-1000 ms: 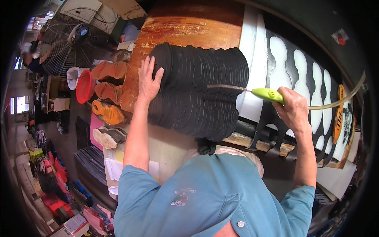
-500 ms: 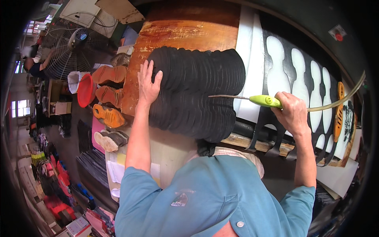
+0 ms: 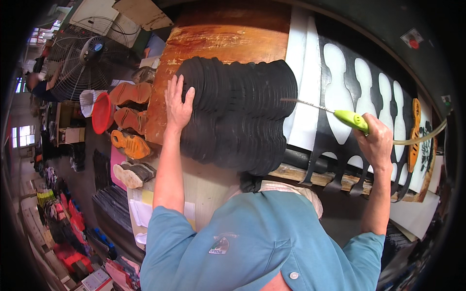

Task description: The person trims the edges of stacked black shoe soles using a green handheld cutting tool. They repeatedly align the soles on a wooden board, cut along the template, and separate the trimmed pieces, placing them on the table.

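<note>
A long row of overlapping black sole-shaped sheets point(image 3: 233, 106) lies on the worn orange-brown board, their edges fanned in thin layers. My left hand point(image 3: 178, 107) rests against the row's left end, fingers stretched and thumb apart. In my right hand point(image 3: 375, 141), closed round its handle, is a green-handled hose-fed tool point(image 3: 351, 120) with a thin metal stem. Its stem points left, and the slightly blurred tip is over the right end of the row. I cannot tell whether the tip touches the sheets. A pale hose point(image 3: 421, 140) runs rightward from the handle.
At right, a black sheet point(image 3: 318, 121) with white sole-shaped areas lies beside white strips point(image 3: 298, 111). Orange soles point(image 3: 130, 93), a red bowl point(image 3: 102, 113) and a caged fan point(image 3: 86, 60) stand left. A person point(image 3: 41, 87) is in the far left background.
My right hand has moved right and slightly down with the green-handled tool, drawing its tip from mid-row toward the right end. My left hand stays at the left end of the row.
</note>
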A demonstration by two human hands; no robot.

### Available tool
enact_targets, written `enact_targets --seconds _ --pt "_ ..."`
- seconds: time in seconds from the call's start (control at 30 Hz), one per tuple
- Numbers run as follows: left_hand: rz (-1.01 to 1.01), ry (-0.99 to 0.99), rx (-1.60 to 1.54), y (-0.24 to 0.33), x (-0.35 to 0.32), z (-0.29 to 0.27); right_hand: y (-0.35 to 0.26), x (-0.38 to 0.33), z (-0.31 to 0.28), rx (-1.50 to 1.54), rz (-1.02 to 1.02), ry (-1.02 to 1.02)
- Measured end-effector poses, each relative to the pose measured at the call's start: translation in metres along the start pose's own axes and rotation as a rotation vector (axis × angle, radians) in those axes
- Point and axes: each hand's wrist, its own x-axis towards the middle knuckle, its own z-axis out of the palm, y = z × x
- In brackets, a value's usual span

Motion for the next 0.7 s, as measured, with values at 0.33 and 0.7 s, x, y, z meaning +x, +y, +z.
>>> enact_targets --seconds 0.33,0.7 --pt "-0.014 0.030 -0.085 -0.002 0.002 0.001 -0.005 -0.011 -0.001 0.016 0.020 -0.041" --pt "-0.011 -0.009 0.039 0.001 0.001 0.002 -0.025 -0.014 0.003 0.033 -0.183 -0.223"
